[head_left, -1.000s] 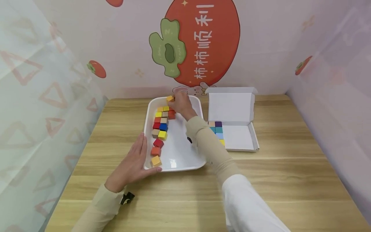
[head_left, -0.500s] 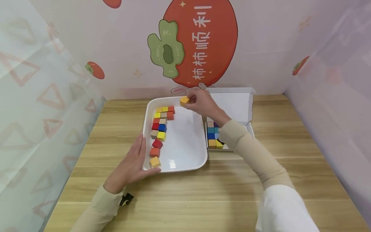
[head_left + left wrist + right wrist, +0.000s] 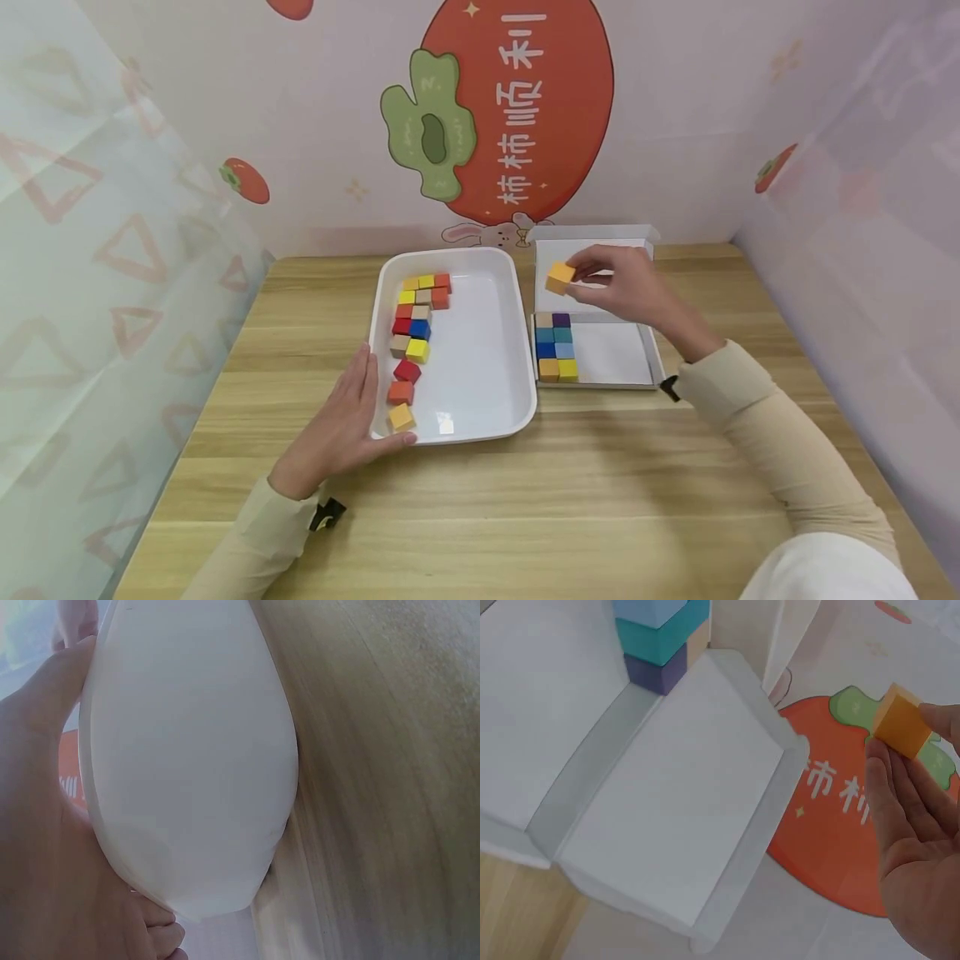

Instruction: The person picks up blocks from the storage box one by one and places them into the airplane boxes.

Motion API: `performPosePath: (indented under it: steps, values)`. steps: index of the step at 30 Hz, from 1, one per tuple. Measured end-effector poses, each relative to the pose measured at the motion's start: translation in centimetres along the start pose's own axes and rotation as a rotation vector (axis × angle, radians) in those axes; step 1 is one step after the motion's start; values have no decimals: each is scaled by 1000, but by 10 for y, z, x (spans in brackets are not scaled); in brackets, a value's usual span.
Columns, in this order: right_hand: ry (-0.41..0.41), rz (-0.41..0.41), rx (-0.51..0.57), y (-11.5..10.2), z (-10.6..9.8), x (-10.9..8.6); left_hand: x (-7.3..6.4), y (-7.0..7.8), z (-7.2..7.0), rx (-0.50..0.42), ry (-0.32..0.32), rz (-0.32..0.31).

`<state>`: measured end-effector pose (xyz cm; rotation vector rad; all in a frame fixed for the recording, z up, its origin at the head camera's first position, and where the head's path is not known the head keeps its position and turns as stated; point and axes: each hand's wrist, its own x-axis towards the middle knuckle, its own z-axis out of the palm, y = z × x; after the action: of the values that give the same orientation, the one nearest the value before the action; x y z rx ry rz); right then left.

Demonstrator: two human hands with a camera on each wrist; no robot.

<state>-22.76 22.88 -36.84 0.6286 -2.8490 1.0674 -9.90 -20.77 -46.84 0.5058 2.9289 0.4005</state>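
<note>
My right hand [image 3: 626, 287] pinches an orange cube [image 3: 560, 277] between thumb and fingertips, held up in front of the raised lid of a white cardboard box [image 3: 618, 354]. The right wrist view shows the same orange cube [image 3: 904, 724] at the fingertips, beside the open lid. Two columns of coloured cubes [image 3: 555, 350] line the box's left side. My left hand [image 3: 341, 421] rests at the near left corner of a white tray [image 3: 480, 433], fingers straight along its side and thumb on the front rim. Along the tray's left half lie several loose cubes [image 3: 417, 351].
The wooden table [image 3: 480, 517] backs onto a wall [image 3: 315, 125] printed with a large persimmon. The tray's right side stands close against the box. Fabric screens [image 3: 75, 292] bound the table at left and right.
My right hand has lifted the orange cube out of the far end of the tray and carried it right, over to the box lid. The left hand stays on the tray corner.
</note>
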Motion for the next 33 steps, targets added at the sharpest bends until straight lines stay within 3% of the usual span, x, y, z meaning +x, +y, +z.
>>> performPosePath:
  steps: [8,20,26,33]
  values:
    - [-81,5,-60,39,-9,-25,0,-1,-1,-6,-2,-7]
    - [-189,77,-109,92,29,-30,1,-1,-1,-7,-7,-7]
    - [-214,95,-136,100,43,-27,1,0,0,-4,-3,-8]
    - [-203,93,-239,94,50,-20,1,0,0,-9,-7,-9]
